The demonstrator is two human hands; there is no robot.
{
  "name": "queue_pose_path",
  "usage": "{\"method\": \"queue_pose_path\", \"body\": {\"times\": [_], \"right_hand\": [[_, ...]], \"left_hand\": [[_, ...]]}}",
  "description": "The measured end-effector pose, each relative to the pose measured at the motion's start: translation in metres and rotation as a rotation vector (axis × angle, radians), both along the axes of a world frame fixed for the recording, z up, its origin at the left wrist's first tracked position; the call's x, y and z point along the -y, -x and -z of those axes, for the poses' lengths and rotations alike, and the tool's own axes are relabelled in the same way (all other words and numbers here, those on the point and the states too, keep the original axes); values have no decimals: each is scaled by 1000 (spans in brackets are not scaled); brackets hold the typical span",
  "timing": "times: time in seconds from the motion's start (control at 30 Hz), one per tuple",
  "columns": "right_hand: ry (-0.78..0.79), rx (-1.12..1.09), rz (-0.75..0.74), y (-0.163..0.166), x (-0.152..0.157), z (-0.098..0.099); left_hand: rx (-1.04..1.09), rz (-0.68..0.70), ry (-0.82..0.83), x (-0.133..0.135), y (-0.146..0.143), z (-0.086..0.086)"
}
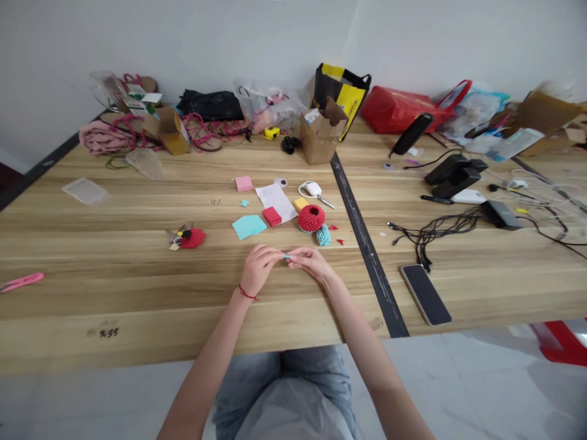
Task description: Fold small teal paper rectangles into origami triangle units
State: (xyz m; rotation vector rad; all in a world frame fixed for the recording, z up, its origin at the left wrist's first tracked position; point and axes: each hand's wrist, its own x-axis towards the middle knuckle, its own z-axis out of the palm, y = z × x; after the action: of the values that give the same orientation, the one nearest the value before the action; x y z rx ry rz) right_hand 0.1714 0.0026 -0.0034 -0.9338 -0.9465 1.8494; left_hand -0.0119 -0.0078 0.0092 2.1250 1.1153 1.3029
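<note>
My left hand [259,266] and my right hand [312,263] meet above the table, fingertips pinched on a small folded piece of light-blue paper [287,256]. The fingers cover part of it. Just beyond the left hand lie light-blue paper sheets [249,227], fanned slightly. A red stack of paper [272,216] sits on a marked white sheet [279,202]. Past the right hand stands a round red folded-paper piece [312,217] with a hole on top, touching a light-blue folded-paper piece [323,235]. Small red paper triangles [340,242] lie beside it.
Farther back are a pink paper stack [244,183], a yellow one [301,204] and scissors [326,201]. A phone [425,294] and black cables [435,227] lie right of the black strip [367,244]. Bags and a brown paper bag [321,137] line the wall.
</note>
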Motion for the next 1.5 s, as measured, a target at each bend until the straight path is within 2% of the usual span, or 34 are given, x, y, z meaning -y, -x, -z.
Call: {"method": "queue_pose_path", "body": {"times": [0.1, 0.33, 0.43, 0.67, 0.97, 1.27, 1.5], "right_hand": [[-32, 31, -16, 0, -1, 1], [-131, 103, -109, -5, -1, 0], [-178, 161, -130, -8, -1, -3], [-205, 214, -99, -8, -3, 0], [-247, 194, -192, -12, -2, -1], [-206, 188, -149, -11, -1, -3], [-213, 192, -190, -13, -1, -3]], "left_hand": [[68, 17, 104, -2, -1, 0], [347, 187, 630, -7, 1, 4], [362, 222, 738, -8, 1, 4], [291, 192, 716, -7, 0, 4], [272, 209, 728, -7, 1, 1], [319, 227, 750, -6, 0, 4], [282, 196, 776, -5, 1, 7]]}}
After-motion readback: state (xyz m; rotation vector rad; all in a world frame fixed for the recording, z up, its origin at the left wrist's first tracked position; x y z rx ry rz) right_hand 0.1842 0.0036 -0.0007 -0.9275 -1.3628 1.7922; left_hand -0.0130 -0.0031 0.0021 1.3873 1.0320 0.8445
